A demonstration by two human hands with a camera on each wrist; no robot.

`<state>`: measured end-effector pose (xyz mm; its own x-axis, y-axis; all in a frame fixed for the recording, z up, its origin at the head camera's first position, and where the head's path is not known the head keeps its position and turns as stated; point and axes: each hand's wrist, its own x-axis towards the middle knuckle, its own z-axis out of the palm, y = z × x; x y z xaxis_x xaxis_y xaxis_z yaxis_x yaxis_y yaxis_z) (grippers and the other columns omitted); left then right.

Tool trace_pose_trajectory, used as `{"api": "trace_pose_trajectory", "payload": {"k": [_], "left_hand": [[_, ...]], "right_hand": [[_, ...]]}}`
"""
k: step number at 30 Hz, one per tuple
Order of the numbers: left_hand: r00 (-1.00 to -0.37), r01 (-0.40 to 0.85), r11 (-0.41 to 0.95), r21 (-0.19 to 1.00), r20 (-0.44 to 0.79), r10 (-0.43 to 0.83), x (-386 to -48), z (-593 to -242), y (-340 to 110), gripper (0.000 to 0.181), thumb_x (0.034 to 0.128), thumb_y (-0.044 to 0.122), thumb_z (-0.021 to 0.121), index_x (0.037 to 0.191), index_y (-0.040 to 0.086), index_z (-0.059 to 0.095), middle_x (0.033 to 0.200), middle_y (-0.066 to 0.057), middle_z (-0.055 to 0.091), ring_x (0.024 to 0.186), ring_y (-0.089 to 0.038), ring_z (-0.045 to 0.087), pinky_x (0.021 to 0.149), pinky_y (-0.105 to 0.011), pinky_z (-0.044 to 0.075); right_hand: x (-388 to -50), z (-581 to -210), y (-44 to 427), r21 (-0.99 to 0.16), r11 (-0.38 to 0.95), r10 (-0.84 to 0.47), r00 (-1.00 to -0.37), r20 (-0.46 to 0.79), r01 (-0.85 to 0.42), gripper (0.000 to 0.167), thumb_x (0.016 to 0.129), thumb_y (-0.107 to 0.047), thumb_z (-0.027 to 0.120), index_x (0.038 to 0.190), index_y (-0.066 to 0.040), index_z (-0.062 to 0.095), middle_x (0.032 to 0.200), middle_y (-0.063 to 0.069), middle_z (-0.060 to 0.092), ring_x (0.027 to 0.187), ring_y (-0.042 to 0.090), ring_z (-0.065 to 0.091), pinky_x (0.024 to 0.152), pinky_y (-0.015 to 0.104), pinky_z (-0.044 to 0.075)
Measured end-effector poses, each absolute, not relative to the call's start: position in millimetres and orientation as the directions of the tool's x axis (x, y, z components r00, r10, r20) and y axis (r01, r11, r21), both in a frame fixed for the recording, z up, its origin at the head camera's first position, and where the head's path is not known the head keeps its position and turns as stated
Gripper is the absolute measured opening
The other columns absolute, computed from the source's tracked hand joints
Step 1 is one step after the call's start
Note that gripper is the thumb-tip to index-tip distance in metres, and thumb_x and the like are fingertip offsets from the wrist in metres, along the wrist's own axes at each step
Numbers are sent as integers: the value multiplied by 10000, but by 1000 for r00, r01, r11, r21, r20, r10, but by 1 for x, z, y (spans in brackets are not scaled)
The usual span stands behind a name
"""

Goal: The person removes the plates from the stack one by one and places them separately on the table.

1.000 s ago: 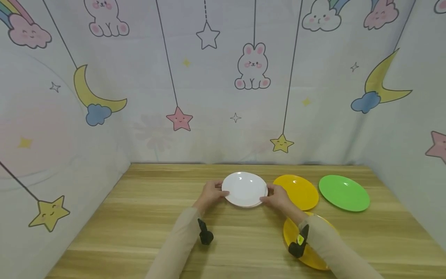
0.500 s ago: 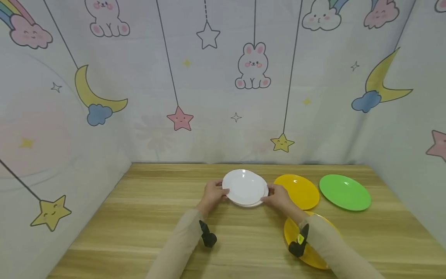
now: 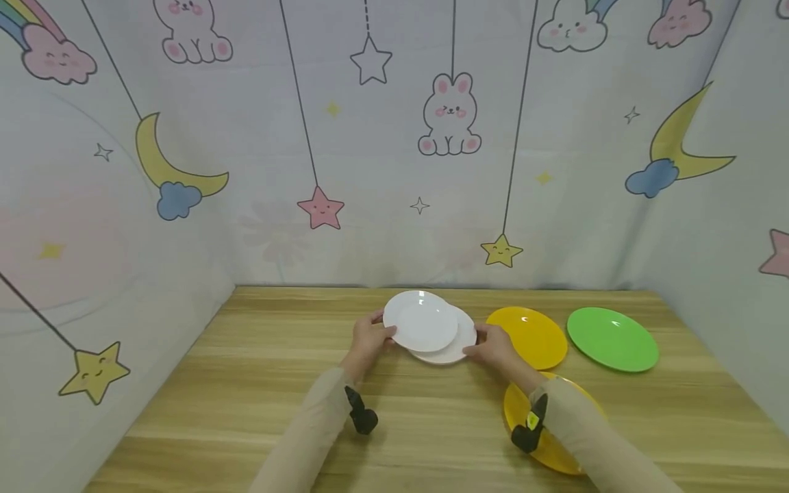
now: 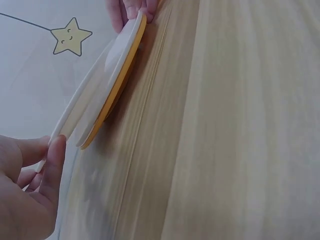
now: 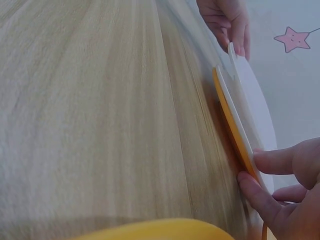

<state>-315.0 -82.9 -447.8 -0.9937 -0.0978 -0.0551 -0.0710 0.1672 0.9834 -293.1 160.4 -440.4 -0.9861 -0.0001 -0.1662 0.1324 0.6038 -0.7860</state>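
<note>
Leftward and slightly away from the wearer, the upper white plate [image 3: 419, 320] has slid across the lower white plate [image 3: 467, 335] since the earlier frames, baring a wide crescent at its right. On my feed, the left hand [image 3: 368, 340] has gone with it, thumb and fingers pinching the upper plate's left rim. I see the right hand [image 3: 494, 348] in nearly the same spot, its thumb on the lower white plate and a finger beneath, clamped on that plate together with an orange plate [image 4: 118, 90] directly under it. Both wrist views show me the white plates partly overlapping, spread apart at the left hand's side. I cannot tell whether this stack touches the wooden table [image 3: 228, 404]. Right of it lie a far yellow plate [image 3: 530, 337], a green plate [image 3: 612, 339], and a near yellow plate [image 3: 557, 457], partly hidden by the right sleeve [image 3: 594, 435].
</note>
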Motion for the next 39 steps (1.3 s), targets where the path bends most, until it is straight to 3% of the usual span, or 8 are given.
{"api": "trace_pose_trajectory", "payload": {"k": [15,24,31,39], "left_hand": [[-991,-33,208,978,-6,-131,-306,-441,-126,482,809,-45,616,1264,-89,462,1173,-272,526,584,-108,593,596,-279,561],[-983,39,196,980,73,-168,-296,-436,-156,479,780,-66,632,1229,-123,474,1113,-289,545,606,-151,627,581,-253,558],[-980,-39,201,979,1,-197,-295,-435,-172,485,811,-66,596,1270,-101,442,1198,-294,497,619,-77,603,641,-263,559],[-976,-70,189,980,-28,-218,-290,-445,-180,495,797,-83,600,1266,-107,442,1176,-294,498,599,-66,578,598,-228,553]], "right_hand": [[-293,-439,158,-774,617,18,-985,-170,144,624,780,-93,704,1301,87,410,1330,266,409,1207,363,398,1031,474,306],[-292,-438,157,-775,613,27,-984,-174,153,637,775,-80,706,1305,96,399,1336,275,395,1169,347,418,1021,465,324],[-291,-438,157,-776,610,33,-984,-178,161,642,778,-79,703,1311,96,390,1343,274,386,1176,347,411,1024,466,316],[-292,-441,157,-779,611,27,-986,-163,145,623,767,-89,716,1292,82,427,1326,259,418,1115,323,445,999,458,362]]}}
